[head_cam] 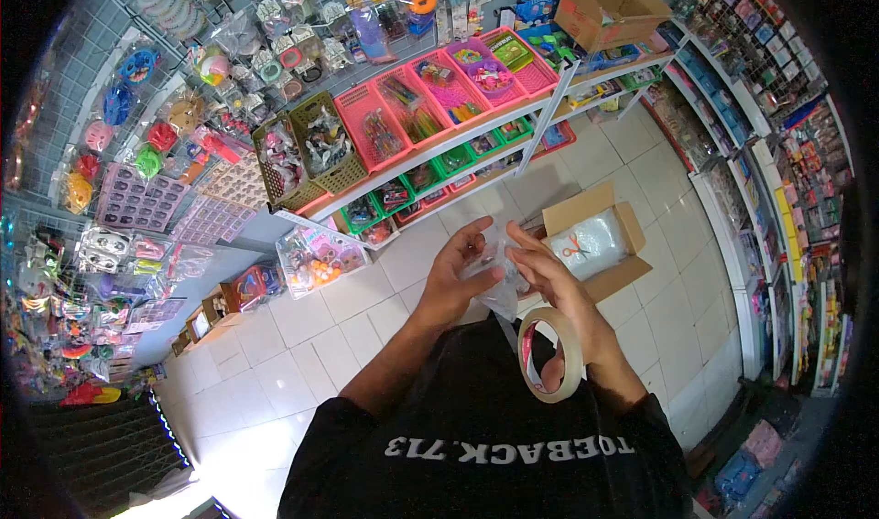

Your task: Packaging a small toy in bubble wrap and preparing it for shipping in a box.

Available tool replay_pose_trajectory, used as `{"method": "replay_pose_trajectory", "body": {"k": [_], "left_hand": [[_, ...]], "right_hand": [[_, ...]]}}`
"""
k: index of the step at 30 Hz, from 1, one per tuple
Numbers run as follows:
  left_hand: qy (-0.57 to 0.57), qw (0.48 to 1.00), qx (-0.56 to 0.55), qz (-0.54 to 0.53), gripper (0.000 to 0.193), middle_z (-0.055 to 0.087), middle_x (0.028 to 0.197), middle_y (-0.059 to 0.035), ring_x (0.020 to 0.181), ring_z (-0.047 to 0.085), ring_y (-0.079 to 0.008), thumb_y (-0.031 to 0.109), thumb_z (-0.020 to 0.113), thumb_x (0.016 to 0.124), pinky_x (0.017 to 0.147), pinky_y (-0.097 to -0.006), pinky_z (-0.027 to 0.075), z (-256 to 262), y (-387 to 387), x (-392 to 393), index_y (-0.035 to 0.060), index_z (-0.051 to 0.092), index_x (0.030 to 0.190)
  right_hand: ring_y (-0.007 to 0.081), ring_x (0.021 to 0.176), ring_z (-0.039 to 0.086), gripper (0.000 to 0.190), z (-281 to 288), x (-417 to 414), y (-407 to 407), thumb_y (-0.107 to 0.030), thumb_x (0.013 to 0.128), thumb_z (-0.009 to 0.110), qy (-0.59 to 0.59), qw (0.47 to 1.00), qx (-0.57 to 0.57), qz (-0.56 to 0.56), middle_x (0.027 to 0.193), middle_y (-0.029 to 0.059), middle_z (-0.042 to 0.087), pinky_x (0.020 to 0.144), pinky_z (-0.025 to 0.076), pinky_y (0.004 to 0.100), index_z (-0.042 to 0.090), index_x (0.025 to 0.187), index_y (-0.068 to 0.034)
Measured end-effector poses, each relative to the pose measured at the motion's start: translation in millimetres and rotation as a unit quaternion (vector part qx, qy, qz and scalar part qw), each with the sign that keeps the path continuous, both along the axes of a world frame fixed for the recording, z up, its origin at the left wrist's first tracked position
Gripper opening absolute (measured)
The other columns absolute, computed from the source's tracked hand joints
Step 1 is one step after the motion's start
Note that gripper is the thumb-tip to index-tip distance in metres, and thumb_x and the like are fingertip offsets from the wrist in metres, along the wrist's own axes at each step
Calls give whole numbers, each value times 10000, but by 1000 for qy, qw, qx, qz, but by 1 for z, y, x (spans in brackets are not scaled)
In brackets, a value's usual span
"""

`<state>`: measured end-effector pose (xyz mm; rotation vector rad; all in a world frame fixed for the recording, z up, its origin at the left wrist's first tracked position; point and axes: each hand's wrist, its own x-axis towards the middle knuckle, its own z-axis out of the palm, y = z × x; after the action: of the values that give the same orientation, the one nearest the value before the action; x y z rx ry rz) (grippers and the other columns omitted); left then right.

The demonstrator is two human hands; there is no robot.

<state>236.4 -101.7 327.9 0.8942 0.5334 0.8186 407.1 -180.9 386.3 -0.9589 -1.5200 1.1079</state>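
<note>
In front of my chest, a clear plastic bag (pixel 505 289) is held between both hands; what is inside it is hard to make out. My left hand (pixel 454 275) grips its left side, the thumb pressed across the plastic. On the other side, my right hand (pixel 557 282) holds the bag with fingers stretched upward. A roll of clear packing tape (pixel 527 375) hangs below the right hand, close to the wrist. Beyond that hand, orange-handled scissors (pixel 571 250) rest on clear plastic wrapping (pixel 597 241) in an open cardboard box (pixel 621 279) on the floor.
Ahead stands a shelf with pink baskets (pixel 367 155) and olive baskets (pixel 336 172) of small goods. Green trays (pixel 412 179) fill its lower level. Another open carton (pixel 597 21) sits at its far end. Packaged toys hang on the left wall grid (pixel 75 59). Stocked shelves (pixel 755 244) line the right.
</note>
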Motion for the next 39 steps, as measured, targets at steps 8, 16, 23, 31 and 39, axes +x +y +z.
{"method": "replay_pose_trajectory", "body": {"k": [8,16,23,31,39], "left_hand": [[29,997,-69,-35,409,580,1106,-56,1038,536,-147,16,639,820,934,-303,419,-11,-8,5,13,510,1208],[-33,993,-104,-49,368,577,1085,-103,1008,567,-192,-40,517,778,904,-334,462,-11,-10,9,14,519,1142],[-78,988,-93,-94,306,564,1109,-112,1045,551,-217,-14,533,759,907,-375,462,-30,-13,8,48,546,1059],[-29,995,-35,-89,92,555,1093,-97,1015,546,-188,110,546,899,872,-348,461,-27,-16,11,64,530,976],[11,994,-85,-73,123,557,1071,-86,957,539,-157,137,547,930,849,-316,451,-27,-13,13,70,471,859]], "right_hand": [[404,1368,272,1116,8,-5,2,-768,602,662,-6,1000,-24,-8,1445,276,296,1079,266,469,383,1363,-1],[271,919,634,685,16,7,10,-623,905,394,-30,984,53,-169,951,189,630,743,504,346,615,892,25],[194,611,599,396,23,28,30,-294,924,572,-141,959,14,-243,643,114,540,554,461,288,499,678,8],[224,528,476,351,33,34,55,-186,858,667,-245,929,41,-275,588,116,485,517,378,342,479,638,11],[232,516,460,375,47,28,52,-219,866,659,-225,943,69,-235,578,111,473,507,366,339,475,626,4]]}}
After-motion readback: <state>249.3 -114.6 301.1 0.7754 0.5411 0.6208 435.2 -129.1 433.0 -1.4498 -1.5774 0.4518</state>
